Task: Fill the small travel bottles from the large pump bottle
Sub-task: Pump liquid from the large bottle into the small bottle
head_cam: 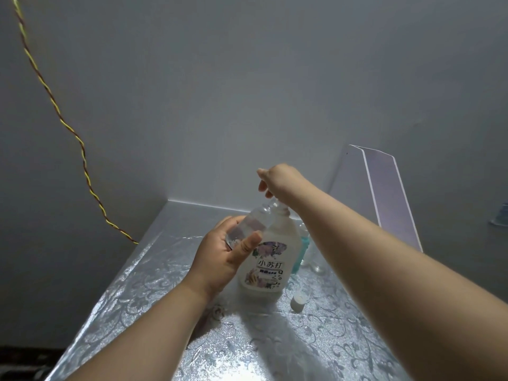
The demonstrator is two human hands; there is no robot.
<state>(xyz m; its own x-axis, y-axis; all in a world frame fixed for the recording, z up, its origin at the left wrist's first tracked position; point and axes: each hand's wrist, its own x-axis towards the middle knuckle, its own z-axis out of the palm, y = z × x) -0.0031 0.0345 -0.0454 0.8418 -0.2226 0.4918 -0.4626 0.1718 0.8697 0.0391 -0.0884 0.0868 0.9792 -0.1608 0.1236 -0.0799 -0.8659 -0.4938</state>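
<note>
By the desk's (132,287) far edge, left hand (220,261) grips one small bottle (249,225); right hand (278,180) sits atop one big bottle (268,269), grip hidden; one cap (299,301) nearby.

Light: dim, cool grey, from above on the near side. Glare: white patch on the foil table (343,339), lower edge. Shadows: soft dark band along its middle. Wall (192,92): murky. Edges: wide-angle splay. Focus: soft; pump bottle (268,259) label legible, small bottle (248,228) hazy.
</note>
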